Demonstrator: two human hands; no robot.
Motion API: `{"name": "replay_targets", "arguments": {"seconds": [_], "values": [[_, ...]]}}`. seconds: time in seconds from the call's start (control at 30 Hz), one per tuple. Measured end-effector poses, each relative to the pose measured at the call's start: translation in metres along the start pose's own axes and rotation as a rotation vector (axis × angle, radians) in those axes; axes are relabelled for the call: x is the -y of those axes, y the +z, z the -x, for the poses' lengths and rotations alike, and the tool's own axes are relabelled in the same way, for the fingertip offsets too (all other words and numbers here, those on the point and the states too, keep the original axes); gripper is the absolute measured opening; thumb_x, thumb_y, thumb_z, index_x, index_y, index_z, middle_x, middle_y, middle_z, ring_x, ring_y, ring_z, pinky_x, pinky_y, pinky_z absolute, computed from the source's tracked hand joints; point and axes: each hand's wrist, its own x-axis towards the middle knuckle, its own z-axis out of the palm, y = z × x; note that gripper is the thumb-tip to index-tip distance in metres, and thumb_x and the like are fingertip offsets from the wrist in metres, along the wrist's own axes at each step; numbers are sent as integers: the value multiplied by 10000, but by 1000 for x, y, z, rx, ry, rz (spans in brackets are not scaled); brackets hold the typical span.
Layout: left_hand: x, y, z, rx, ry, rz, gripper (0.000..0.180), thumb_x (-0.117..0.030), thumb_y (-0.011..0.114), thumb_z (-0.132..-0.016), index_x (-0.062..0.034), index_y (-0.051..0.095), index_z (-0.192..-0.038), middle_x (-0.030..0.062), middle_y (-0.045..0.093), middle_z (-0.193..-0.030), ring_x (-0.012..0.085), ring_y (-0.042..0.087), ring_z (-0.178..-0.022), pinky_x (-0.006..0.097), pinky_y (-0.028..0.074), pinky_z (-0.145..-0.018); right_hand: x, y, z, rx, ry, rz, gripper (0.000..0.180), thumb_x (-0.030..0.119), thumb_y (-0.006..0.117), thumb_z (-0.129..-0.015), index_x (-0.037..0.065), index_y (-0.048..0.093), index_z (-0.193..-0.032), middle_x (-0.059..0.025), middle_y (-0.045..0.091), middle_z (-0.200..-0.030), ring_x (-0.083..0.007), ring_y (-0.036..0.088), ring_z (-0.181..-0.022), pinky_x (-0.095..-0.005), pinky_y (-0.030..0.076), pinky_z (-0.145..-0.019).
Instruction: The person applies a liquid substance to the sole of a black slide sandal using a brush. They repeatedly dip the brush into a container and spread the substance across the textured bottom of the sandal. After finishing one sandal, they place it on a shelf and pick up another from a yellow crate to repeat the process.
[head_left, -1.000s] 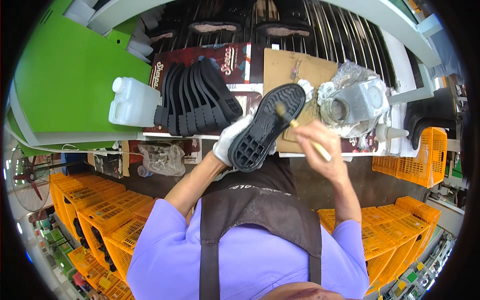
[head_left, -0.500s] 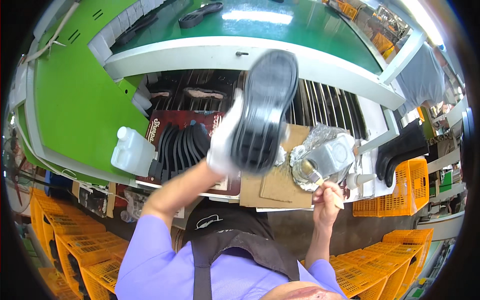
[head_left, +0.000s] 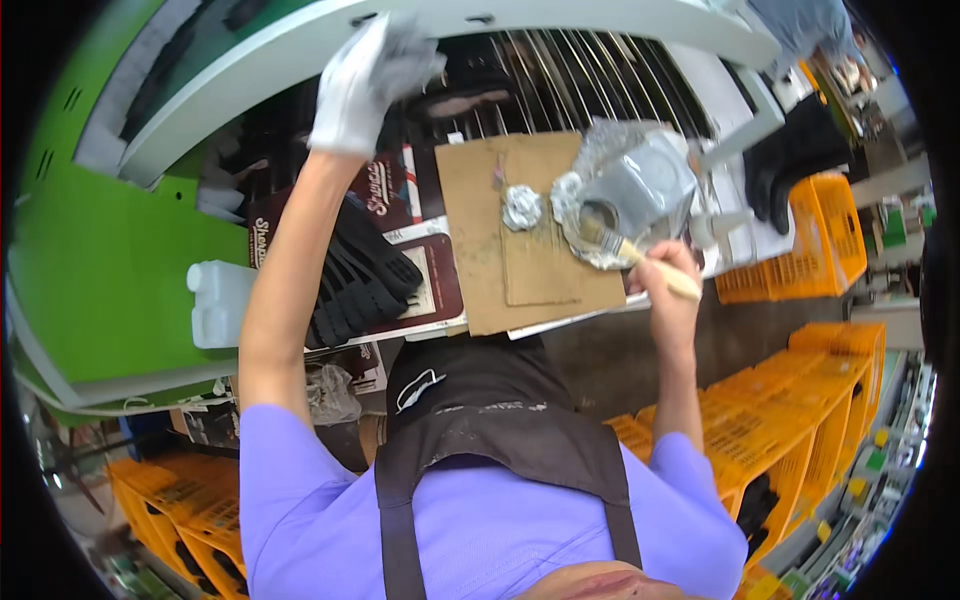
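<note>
A long green conveyor belt with a pale grey frame [head_left: 90, 250] curves along the left and top of the bench. Stacked orange plastic crates [head_left: 790, 420] fill the floor at the lower right. On the bench lies a flat sheet of brown cardboard [head_left: 520, 250], and to its left stands a row of black rubber shoe soles [head_left: 365, 285] set on edge, with a white plastic jug [head_left: 218, 303] beside them. At the cardboard's far right corner sits a grey glue pot wrapped in crinkled foil [head_left: 635, 185].

The left hand [head_left: 365, 75], in a white glove, is stretched up to the conveyor's frame; motion blur hides how far its fingers are open and whether it holds anything. The bare right hand [head_left: 665, 280] is closed around the pale wooden handle of a small brush [head_left: 640, 258], whose bristles rest at the pot's rim.
</note>
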Motion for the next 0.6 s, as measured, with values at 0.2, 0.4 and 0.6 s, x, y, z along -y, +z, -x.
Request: {"name": "replay_targets", "arguments": {"seconds": [0.2, 0.4, 0.6], "values": [[17, 20, 147, -165, -765, 519, 443, -361, 506, -958, 21, 553, -1179, 127, 654, -935, 210, 683, -783, 292, 545, -696, 3, -26, -33, -74, 2, 167, 164, 138, 651, -889, 6, 630, -984, 19, 586, -738, -29, 500, -615, -178, 397, -537], [7, 43, 209, -158, -897, 616, 390, -300, 451, -985, 30, 527, -1179, 158, 643, -939, 249, 680, -769, 292, 548, -668, -21, -19, -63, 38, 26, 264, 156, 149, 653, -885, 12, 642, -959, 37, 559, -708, -27, 462, -606, -190, 378, -533], [-7, 51, 224, -114, -919, 560, 407, -303, 460, -978, 36, 522, -1194, 151, 646, -946, 241, 672, -797, 289, 525, -681, -28, -11, -77, 167, 79, 362, 236, 217, 650, -880, -17, 648, -909, 2, 608, -712, -45, 505, -631, -221, 414, -556]]}}
